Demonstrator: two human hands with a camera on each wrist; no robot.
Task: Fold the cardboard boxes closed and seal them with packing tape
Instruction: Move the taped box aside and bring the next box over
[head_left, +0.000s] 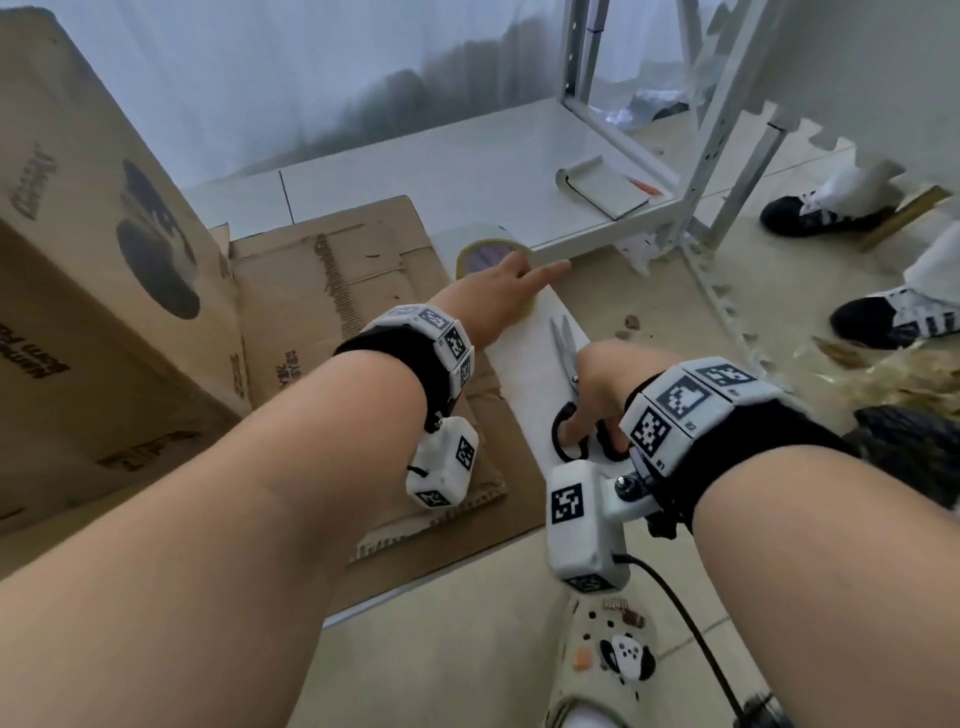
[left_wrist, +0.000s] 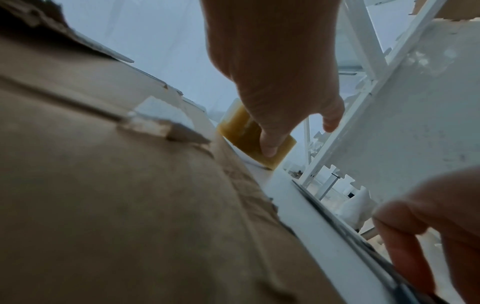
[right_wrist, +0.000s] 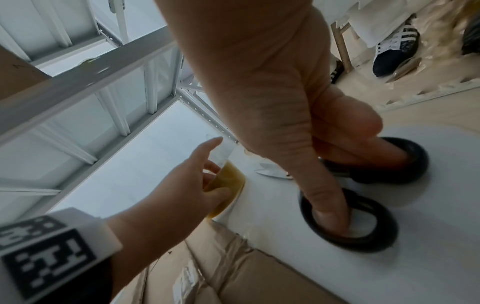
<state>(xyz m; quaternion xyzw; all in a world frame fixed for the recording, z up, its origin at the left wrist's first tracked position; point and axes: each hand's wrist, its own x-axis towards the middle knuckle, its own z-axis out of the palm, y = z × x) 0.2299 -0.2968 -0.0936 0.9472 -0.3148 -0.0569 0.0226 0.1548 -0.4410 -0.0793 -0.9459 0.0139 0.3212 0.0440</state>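
Note:
A large printed cardboard box (head_left: 104, 291) stands at the left, with flattened cardboard (head_left: 337, 291) beside it on the floor. A roll of yellowish packing tape (head_left: 480, 254) (left_wrist: 239, 131) (right_wrist: 231, 181) stands at the far end of a white board (head_left: 530, 374). My left hand (head_left: 511, 283) (right_wrist: 182, 185) reaches over the roll and pinches it between thumb and fingers, the index finger pointing straight ahead. Black-handled scissors (head_left: 563, 338) (right_wrist: 384, 244) lie on the board. My right hand (head_left: 597, 384) (right_wrist: 272, 102) has its thumb in one handle loop and fingers in the other.
A white metal shelf rack (head_left: 467, 171) stands just beyond the tape, with a notebook (head_left: 602, 192) on its lowest shelf. Another person's black-and-white shoes (head_left: 821, 213) are at the right. Crumpled used tape (head_left: 883, 374) lies on the floor near my right wrist.

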